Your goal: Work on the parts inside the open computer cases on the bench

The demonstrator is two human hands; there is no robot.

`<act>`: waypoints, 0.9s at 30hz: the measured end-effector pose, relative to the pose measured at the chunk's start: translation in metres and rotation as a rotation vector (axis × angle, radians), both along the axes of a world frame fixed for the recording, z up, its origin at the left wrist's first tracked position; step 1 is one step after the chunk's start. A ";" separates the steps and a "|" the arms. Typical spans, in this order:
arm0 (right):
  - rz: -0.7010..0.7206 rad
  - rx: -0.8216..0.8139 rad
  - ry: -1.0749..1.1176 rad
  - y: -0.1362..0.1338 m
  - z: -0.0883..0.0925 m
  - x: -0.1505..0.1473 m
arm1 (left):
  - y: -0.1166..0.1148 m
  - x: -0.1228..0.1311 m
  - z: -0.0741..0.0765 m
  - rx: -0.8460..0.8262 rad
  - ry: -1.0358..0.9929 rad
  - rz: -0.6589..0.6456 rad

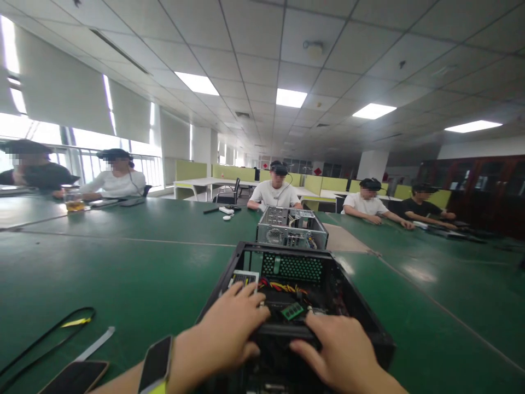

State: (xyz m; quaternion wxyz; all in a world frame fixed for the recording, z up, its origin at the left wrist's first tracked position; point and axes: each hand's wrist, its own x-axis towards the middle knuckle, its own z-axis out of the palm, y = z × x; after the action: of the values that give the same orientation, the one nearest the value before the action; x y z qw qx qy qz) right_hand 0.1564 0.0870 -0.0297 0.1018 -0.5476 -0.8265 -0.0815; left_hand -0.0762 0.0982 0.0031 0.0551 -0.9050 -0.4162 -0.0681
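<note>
An uncovered black computer case (241,257) lies before me on the green table. My left hand (229,320) reaches over its near left edge, fingers spread toward the silver power supply (251,275) and thumb lower on the near side. Across the near rim, my right hand (342,345) has its thumb on the near side and its fingers over the inner side, closed around the rim. Between the hands a green memory module (292,311) rests at a slant inside the case. Red and yellow cables (283,287) run behind it.
Another opened computer case (274,235) stands just beyond mine, with a person (276,192) behind it. A black cable (45,328), a grey strap (96,345) and a dark phone-like object (76,377) lie at left. A glass cup (74,200) is farther left. Other people sit around.
</note>
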 end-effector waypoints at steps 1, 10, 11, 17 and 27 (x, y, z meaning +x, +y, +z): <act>-0.027 0.041 0.009 0.020 0.003 -0.012 | 0.020 -0.008 0.004 0.029 -0.025 0.058; -0.027 0.345 -0.064 0.159 -0.013 -0.003 | 0.149 -0.004 -0.037 0.270 -0.179 0.137; -0.013 0.375 -0.071 0.167 -0.016 0.003 | 0.153 0.001 -0.039 0.298 -0.184 0.146; 0.005 0.405 -0.097 0.193 -0.015 0.019 | 0.172 0.021 -0.043 0.362 -0.198 0.210; -0.046 0.211 0.379 0.012 -0.028 0.025 | 0.096 0.068 -0.067 0.167 -0.559 0.202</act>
State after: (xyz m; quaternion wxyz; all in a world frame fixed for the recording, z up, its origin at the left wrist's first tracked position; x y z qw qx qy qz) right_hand 0.1814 0.0993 -0.0575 0.3101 -0.5584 -0.7667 -0.0653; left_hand -0.0085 0.1942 -0.0639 0.0189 -0.7975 -0.4963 -0.3425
